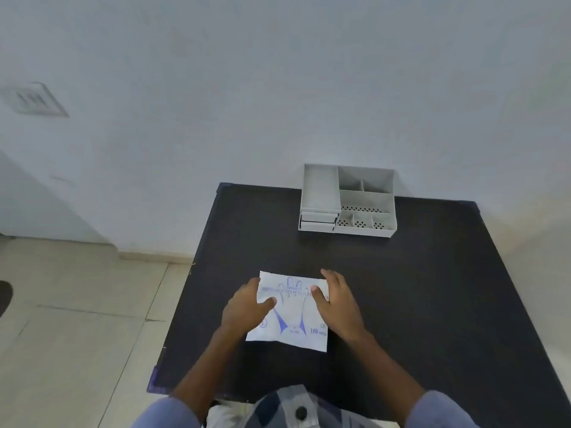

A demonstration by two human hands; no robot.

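Observation:
A flat white packet of disposable gloves (pixel 292 315) with blue print lies on the dark table (pixel 417 288), near its front left part. My left hand (pixel 245 307) grips the packet's left edge, thumb on top. My right hand (pixel 336 301) grips the right edge, thumb lying on the printed face and fingers round the side. Both forearms reach in from the bottom of the view.
A grey plastic organiser (pixel 347 200) with several compartments and small drawers stands at the table's back edge against the white wall. Tiled floor (pixel 77 319) lies to the left of the table. A wall socket (pixel 32 98) sits far left.

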